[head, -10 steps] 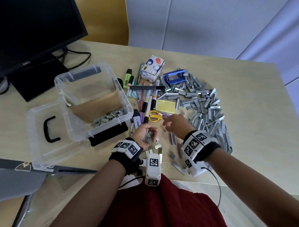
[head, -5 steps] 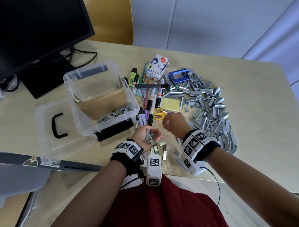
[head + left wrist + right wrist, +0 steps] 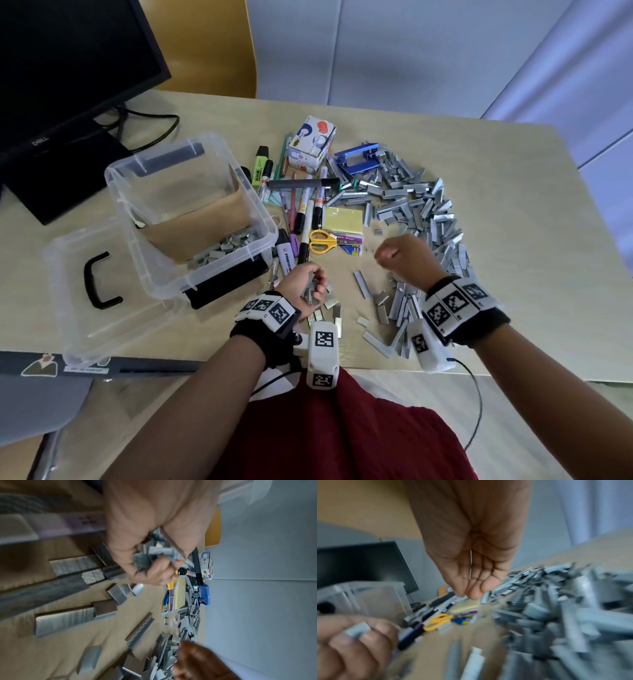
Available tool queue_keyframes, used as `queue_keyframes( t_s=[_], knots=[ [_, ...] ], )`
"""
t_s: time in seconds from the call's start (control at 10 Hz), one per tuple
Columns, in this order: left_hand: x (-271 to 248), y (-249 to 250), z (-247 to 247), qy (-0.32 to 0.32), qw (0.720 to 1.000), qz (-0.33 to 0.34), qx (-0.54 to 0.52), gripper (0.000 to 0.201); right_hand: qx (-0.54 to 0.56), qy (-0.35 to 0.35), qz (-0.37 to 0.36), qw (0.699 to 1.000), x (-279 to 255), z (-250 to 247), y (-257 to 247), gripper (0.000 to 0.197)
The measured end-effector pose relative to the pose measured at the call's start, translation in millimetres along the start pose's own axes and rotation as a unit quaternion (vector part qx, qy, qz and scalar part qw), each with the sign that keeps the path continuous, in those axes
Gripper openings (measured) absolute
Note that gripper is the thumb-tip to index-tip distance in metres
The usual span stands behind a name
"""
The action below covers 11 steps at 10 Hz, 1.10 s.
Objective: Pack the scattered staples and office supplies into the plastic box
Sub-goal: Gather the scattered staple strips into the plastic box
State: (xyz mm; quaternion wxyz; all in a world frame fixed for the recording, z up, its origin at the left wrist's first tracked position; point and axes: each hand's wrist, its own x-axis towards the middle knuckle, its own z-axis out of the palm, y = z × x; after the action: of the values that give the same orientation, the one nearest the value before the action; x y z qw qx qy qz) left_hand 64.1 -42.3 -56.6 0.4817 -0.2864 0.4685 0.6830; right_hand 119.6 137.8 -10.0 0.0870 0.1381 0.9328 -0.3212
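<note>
The clear plastic box (image 3: 265,219) stands open at the left, with a brown card divider and some staples (image 3: 222,248) in its near part. My left hand (image 3: 310,286) is just in front of the box's right corner and grips a bunch of staple strips (image 3: 159,551). My right hand (image 3: 400,257) hovers over the table between the scissors and the big staple pile (image 3: 421,212). In the right wrist view its fingers (image 3: 471,593) hang loosely together and hold nothing. Loose strips (image 3: 400,308) lie below the right wrist.
The box lid (image 3: 68,318) with a black handle lies left of the box. Markers (image 3: 301,209), yellow scissors (image 3: 322,241), sticky notes (image 3: 342,219), a blue stapler (image 3: 358,159) and a small carton (image 3: 311,144) lie behind the hands. A monitor (image 3: 61,68) stands at far left.
My right hand has drawn away from the left hand, to the right toward the staple pile. My left hand has kept its grip on the staple strips.
</note>
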Motion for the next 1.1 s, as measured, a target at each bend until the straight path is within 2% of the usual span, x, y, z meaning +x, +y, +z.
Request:
queue_keyframes(
  t_s=[0.1,0.2,0.5,0.7,0.8,0.9,1.0,1.1],
  knots=[
    [5,0,1,0.001,1.0,-0.007,0.008,0.034,-0.052,-0.082,0.029,0.995,-12,1,23,0.013],
    [8,-3,6,-0.001,1.0,-0.011,0.018,0.034,-0.06,-0.123,0.029,0.99,-23,12,29,0.021],
    [17,-6,18,-0.011,0.999,-0.021,0.039,0.035,-0.084,-0.095,0.004,0.992,-23,38,29,0.014],
    [19,-5,19,-0.008,0.999,-0.019,0.041,0.034,-0.095,-0.038,0.047,0.994,-25,41,25,0.015],
    [19,-4,16,-0.006,0.999,-0.018,0.035,0.034,-0.192,-0.058,0.029,0.979,-36,41,18,0.035],
    [18,-2,15,-0.005,0.999,-0.019,0.033,0.034,-0.212,-0.086,0.02,0.973,-40,43,17,0.027],
    [18,-2,15,-0.005,0.999,-0.018,0.033,0.034,-0.187,-0.088,0.013,0.978,-34,48,23,0.022],
    [18,-3,14,-0.003,0.999,-0.02,0.033,0.034,-0.081,-0.046,0.047,0.995,-22,48,27,0.017]
  ],
)
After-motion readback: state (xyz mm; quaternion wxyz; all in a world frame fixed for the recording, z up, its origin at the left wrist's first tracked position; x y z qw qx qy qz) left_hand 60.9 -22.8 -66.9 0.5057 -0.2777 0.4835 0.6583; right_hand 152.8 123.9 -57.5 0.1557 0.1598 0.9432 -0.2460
